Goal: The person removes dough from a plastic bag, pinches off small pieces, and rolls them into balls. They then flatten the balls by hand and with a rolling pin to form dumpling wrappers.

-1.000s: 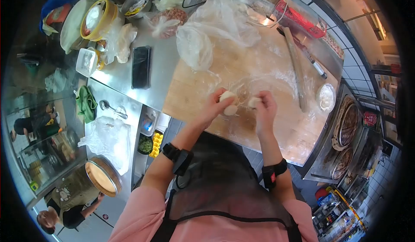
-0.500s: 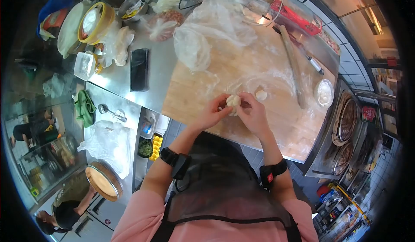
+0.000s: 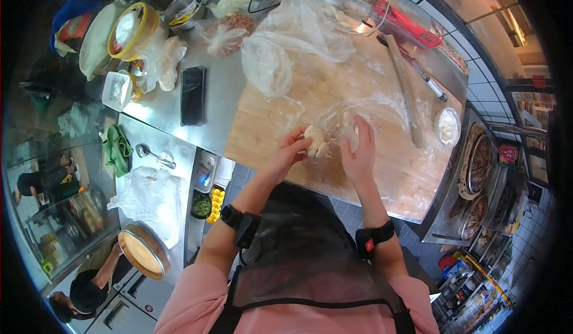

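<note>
A pale lump of dough (image 3: 316,141) sits at the fingertips of my left hand (image 3: 289,155), which is closed on its left side, over the wooden board (image 3: 262,128). My right hand (image 3: 360,150) is apart from that lump, to its right, with its fingers spread. A small pale piece (image 3: 348,117) lies beside the right fingertips, partly covered by them; I cannot make out whether they touch it. White flour is smeared on the board around both hands.
A rolling pin (image 3: 403,89) and a bowl of white powder (image 3: 447,127) are on the right. Plastic bags (image 3: 267,65) cover the board's back left. A black phone (image 3: 193,96) lies on the metal counter. Another person (image 3: 89,289) stands at lower left near a round sieve (image 3: 143,250).
My hands have moved apart. My right hand has let go of the dough and opened near the small piece, while the dough has shifted slightly left with my left hand.
</note>
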Action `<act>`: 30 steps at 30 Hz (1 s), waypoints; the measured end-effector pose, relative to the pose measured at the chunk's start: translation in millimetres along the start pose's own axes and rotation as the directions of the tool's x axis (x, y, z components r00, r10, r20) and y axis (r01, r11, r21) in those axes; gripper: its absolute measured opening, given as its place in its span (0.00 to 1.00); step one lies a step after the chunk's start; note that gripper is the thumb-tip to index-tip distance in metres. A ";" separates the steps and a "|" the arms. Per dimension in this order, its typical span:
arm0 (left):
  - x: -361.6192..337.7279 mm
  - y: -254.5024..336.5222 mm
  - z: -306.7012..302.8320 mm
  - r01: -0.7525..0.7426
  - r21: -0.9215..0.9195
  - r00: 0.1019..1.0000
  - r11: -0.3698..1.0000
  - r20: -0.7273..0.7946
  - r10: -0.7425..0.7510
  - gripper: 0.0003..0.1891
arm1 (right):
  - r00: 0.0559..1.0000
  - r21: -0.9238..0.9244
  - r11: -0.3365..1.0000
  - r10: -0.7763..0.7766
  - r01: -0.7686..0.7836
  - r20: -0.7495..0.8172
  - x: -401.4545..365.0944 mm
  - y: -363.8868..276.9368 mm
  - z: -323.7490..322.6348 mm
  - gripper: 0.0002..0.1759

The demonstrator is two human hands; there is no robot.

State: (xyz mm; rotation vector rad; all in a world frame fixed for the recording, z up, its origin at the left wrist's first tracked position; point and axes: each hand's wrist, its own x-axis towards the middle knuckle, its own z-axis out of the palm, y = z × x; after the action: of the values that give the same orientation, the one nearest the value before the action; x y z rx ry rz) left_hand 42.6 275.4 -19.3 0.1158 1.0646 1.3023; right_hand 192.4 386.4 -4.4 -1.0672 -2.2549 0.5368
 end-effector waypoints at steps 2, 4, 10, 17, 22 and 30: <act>-2.6 4.7 6.5 -0.035 -0.016 0.999 0.999 -0.039 0.035 0.17 | 0.991 0.254 0.966 0.007 -0.042 0.137 -8.6 -0.2 5.0 0.20; 0.4 -0.6 6.1 -0.095 0.033 0.995 0.995 -0.008 0.095 0.16 | 0.918 0.422 0.854 0.144 -0.304 0.370 -25.2 5.2 16.9 0.20; 5.8 -7.9 6.0 -0.046 0.143 0.988 0.989 -0.138 0.066 0.15 | 0.968 0.242 0.970 -0.076 0.016 0.239 -19.7 -25.8 -2.4 0.14; 2.5 -9.9 -0.6 -0.136 0.077 0.984 0.988 -0.108 0.144 0.20 | 0.981 -0.245 0.951 -0.191 0.191 0.024 1.8 -18.0 -15.2 0.17; -0.8 -17.5 2.1 -0.285 0.428 0.951 0.858 0.014 0.309 0.22 | 0.946 0.294 0.940 0.079 -0.176 0.315 -8.6 -28.2 -4.7 0.19; -7.9 -1.7 8.1 -0.229 0.589 0.964 0.775 0.024 0.267 0.20 | 0.897 0.388 0.844 0.217 -0.370 0.385 -13.2 -20.8 -1.4 0.09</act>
State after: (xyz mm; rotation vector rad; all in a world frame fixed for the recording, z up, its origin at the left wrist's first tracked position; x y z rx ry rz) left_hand 50.2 272.3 -11.3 0.7149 1.5232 1.1663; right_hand 188.4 363.5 4.2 -1.1448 -2.0688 1.3950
